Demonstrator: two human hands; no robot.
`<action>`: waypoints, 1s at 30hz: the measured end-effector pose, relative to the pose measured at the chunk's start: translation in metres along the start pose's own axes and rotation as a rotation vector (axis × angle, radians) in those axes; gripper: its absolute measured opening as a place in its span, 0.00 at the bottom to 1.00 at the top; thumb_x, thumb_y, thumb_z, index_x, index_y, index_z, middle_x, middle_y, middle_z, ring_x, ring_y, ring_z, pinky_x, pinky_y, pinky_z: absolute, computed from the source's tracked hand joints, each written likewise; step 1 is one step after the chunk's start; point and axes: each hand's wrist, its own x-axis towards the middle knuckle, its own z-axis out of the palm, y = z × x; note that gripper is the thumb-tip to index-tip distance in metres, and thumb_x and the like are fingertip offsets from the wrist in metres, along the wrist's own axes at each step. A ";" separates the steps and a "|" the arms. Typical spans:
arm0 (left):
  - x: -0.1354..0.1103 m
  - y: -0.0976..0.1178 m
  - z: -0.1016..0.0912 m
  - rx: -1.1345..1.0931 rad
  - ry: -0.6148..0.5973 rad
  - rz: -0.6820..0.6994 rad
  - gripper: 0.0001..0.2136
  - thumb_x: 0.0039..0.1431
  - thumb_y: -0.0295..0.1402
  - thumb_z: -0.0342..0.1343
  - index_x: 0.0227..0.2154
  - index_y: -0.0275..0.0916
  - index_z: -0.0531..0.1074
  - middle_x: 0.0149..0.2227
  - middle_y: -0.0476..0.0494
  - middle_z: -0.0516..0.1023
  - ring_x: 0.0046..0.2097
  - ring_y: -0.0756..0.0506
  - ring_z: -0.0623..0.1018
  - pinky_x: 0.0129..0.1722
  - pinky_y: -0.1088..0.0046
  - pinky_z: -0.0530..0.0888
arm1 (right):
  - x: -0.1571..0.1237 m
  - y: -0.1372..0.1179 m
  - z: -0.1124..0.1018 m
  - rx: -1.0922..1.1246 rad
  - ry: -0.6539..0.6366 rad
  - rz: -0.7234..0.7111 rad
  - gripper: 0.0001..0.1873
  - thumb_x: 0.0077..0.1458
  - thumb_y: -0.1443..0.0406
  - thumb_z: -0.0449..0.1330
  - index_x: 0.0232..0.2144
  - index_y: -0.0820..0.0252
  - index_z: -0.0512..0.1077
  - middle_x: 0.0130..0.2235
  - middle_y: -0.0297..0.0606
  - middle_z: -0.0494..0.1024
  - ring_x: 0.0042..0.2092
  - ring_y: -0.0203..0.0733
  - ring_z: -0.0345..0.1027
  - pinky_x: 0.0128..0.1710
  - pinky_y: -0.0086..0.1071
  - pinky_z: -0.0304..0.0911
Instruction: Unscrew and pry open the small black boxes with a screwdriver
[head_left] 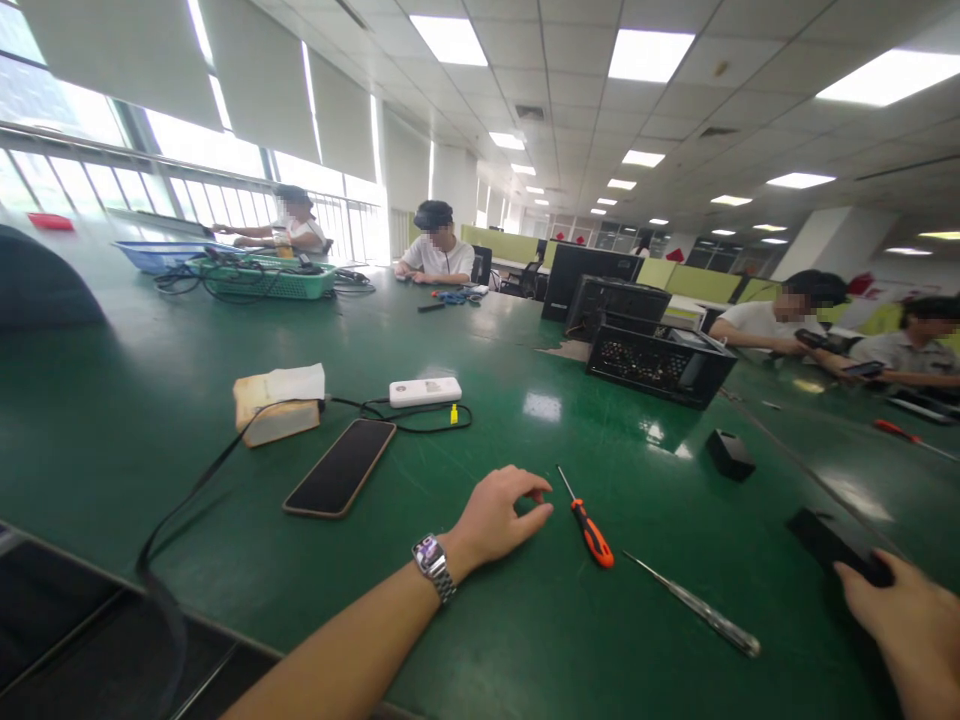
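Note:
My left hand [499,515], with a metal watch [433,562] on the wrist, hovers low over the green table [465,640]. Its fingers are curled in a loose pinch and I cannot make out anything in them. Just right of it lies an orange-handled screwdriver [589,527], and beyond that a clear-handled screwdriver [697,606]. At the lower right, my right hand [904,615] rests on a flat black object [836,543], fingers closing over its near end.
A phone [340,467] lies face up left of my hand, beside a white power bank [424,391], a black cable [420,415] and a tissue pack [277,400]. A black computer case [656,362] and a small black box [729,453] sit farther right. Several people sit around the table; baskets [262,275] stand at the far left.

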 end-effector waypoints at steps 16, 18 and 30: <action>0.000 0.002 -0.009 -0.023 -0.273 0.153 0.22 0.45 0.37 0.67 0.45 0.40 0.73 0.41 0.44 0.76 0.43 0.41 0.74 0.45 0.68 0.69 | -0.168 -0.177 -0.010 0.395 -0.522 -0.960 0.26 0.52 0.54 0.61 0.52 0.56 0.67 0.54 0.45 0.71 0.55 0.51 0.65 0.54 0.47 0.62; 0.001 -0.001 -0.011 -0.028 -0.272 0.122 0.21 0.43 0.35 0.67 0.43 0.40 0.73 0.40 0.45 0.76 0.43 0.42 0.74 0.43 0.70 0.69 | -0.154 -0.154 -0.008 0.261 -0.524 -0.859 0.24 0.51 0.54 0.61 0.49 0.57 0.70 0.50 0.45 0.74 0.51 0.52 0.68 0.49 0.45 0.65; -0.001 0.002 0.007 -0.100 -0.317 0.126 0.23 0.47 0.40 0.66 0.46 0.41 0.72 0.42 0.45 0.75 0.44 0.42 0.74 0.45 0.70 0.69 | -0.108 -0.157 0.021 0.057 -0.510 -0.705 0.16 0.58 0.58 0.50 0.35 0.57 0.75 0.38 0.41 0.77 0.39 0.45 0.70 0.37 0.36 0.64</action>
